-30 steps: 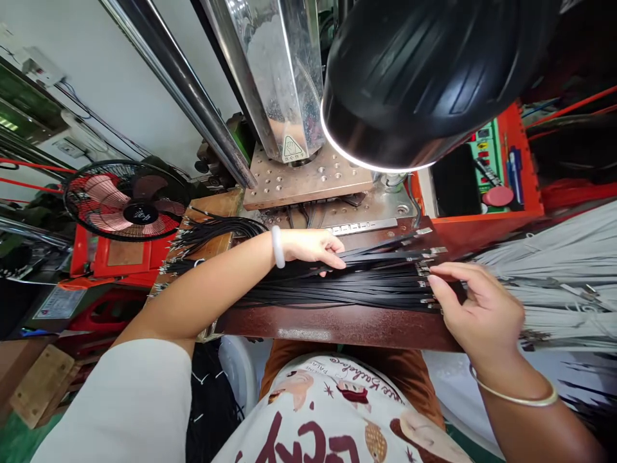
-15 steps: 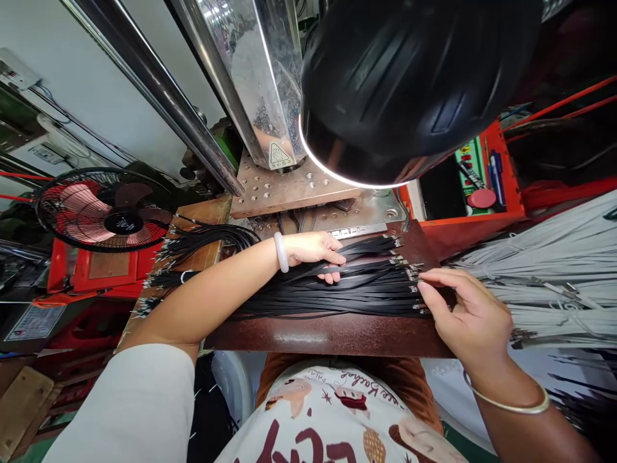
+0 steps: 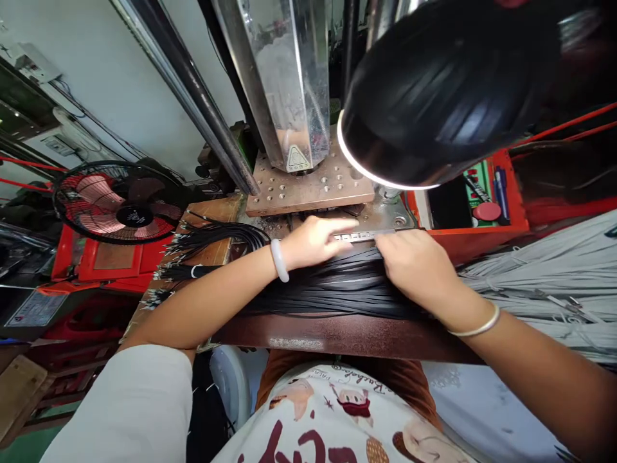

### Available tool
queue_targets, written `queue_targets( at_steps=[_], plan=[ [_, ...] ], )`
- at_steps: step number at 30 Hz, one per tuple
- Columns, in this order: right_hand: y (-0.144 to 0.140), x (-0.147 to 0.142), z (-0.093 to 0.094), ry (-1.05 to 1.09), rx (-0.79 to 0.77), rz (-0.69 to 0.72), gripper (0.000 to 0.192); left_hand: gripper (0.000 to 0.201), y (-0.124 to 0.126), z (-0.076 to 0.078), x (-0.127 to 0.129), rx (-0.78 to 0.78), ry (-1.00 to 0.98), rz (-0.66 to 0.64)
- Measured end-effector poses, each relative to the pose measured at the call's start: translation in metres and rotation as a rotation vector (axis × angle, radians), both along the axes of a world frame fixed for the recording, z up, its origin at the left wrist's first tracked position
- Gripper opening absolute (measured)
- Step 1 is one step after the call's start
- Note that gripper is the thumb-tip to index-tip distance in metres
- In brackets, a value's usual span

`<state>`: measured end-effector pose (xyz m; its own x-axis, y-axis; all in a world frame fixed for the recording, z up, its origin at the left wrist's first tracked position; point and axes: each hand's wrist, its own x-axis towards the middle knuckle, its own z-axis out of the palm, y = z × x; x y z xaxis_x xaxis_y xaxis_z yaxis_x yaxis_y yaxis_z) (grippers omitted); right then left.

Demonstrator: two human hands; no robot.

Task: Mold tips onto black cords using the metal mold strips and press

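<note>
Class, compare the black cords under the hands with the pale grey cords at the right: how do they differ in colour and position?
The black cords are dark and lie on the brown bench under both hands; the grey cords are pale, piled off to the right, untouched. Both are long, thin bundles.

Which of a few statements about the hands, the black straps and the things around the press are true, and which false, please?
1. Both hands, left hand and right hand, rest on the black straps. True.
2. The fan stands to the person's right. False: it stands on the left.
3. The left wrist wears a pale bangle. True.
4. The grey straps lie under the left hand. False: they lie off to the right, beyond the right hand.
5. The lamp is lit. True.
</note>
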<state>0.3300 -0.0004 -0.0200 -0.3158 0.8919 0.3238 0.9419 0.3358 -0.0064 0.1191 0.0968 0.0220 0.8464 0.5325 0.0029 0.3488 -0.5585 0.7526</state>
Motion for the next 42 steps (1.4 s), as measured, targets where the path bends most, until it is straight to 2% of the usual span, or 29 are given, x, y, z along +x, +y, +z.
queue_targets(
  at_steps=[2,3,5,6,7,8,9,11,12,14,17,20,23,26,27,28,31,33,35,38,40,42],
  plan=[
    [0.012,-0.001,-0.004,0.155,0.053,0.105,0.038,0.039,0.002,0.006,-0.016,0.382,-0.057,0.025],
    [0.019,-0.004,-0.005,0.251,0.056,0.208,0.043,0.039,0.003,0.009,-0.021,0.492,-0.046,-0.037],
    [0.034,-0.011,-0.007,0.386,-0.022,0.421,0.044,0.035,0.003,0.012,-0.023,0.559,-0.014,-0.248],
    [0.042,-0.014,-0.008,0.405,-0.076,0.486,0.042,0.034,0.003,0.012,-0.022,0.547,-0.012,-0.345],
    [0.051,-0.016,-0.010,0.400,-0.115,0.497,0.039,0.033,0.005,0.011,-0.019,0.523,-0.035,-0.391],
    [0.059,-0.016,-0.013,0.377,-0.138,0.459,0.036,0.032,0.007,0.008,-0.016,0.493,-0.082,-0.366],
    [0.065,-0.014,-0.017,0.345,-0.150,0.388,0.035,0.030,0.011,0.005,-0.014,0.458,-0.151,-0.274],
    [0.071,-0.006,-0.026,0.291,-0.168,0.245,0.032,0.028,0.020,-0.001,-0.011,0.363,-0.290,0.001],
    [0.070,-0.002,-0.031,0.274,-0.183,0.204,0.031,0.027,0.023,-0.004,-0.011,0.310,-0.334,0.125],
    [0.061,0.003,-0.038,0.268,-0.213,0.195,0.029,0.024,0.028,-0.009,-0.012,0.222,-0.336,0.232],
    [0.040,-0.002,-0.037,0.351,-0.302,0.240,0.028,0.017,0.027,-0.017,-0.011,0.178,-0.237,0.220],
    [0.031,-0.015,-0.026,0.554,-0.332,0.174,0.031,0.016,0.024,-0.025,-0.010,0.142,-0.196,0.202],
    [0.040,-0.025,-0.015,0.724,-0.284,0.110,0.041,0.021,0.025,-0.028,-0.010,0.060,-0.251,0.164],
    [0.051,-0.028,-0.011,0.753,-0.488,0.105,0.030,0.025,0.023,-0.026,-0.012,0.035,-0.293,0.159],
    [0.052,-0.028,-0.011,0.720,-0.506,0.081,0.029,0.025,0.021,-0.027,-0.013,0.064,-0.293,0.171],
    [0.051,-0.027,-0.012,0.661,-0.470,0.062,0.030,0.024,0.017,-0.029,-0.015,0.111,-0.289,0.189],
    [0.039,-0.020,-0.015,0.352,-0.206,0.101,0.023,0.018,0.002,-0.038,-0.019,0.273,-0.201,0.210],
    [0.025,-0.015,-0.018,0.136,-0.090,0.136,0.024,0.021,-0.010,-0.042,-0.022,0.369,-0.058,0.152],
    [0.012,-0.010,-0.018,0.057,-0.009,0.139,0.025,0.025,-0.022,-0.041,-0.024,0.467,0.073,0.093],
    [-0.004,-0.005,-0.014,0.244,0.088,0.130,0.020,0.028,-0.037,-0.035,-0.028,0.579,0.046,0.148],
    [-0.010,-0.003,-0.010,0.439,0.068,0.163,0.015,0.028,-0.043,-0.037,-0.028,0.577,-0.072,0.221],
    [-0.012,-0.004,-0.008,0.567,-0.005,0.233,0.014,0.026,-0.046,-0.046,-0.026,0.526,-0.134,0.242]
  ],
)
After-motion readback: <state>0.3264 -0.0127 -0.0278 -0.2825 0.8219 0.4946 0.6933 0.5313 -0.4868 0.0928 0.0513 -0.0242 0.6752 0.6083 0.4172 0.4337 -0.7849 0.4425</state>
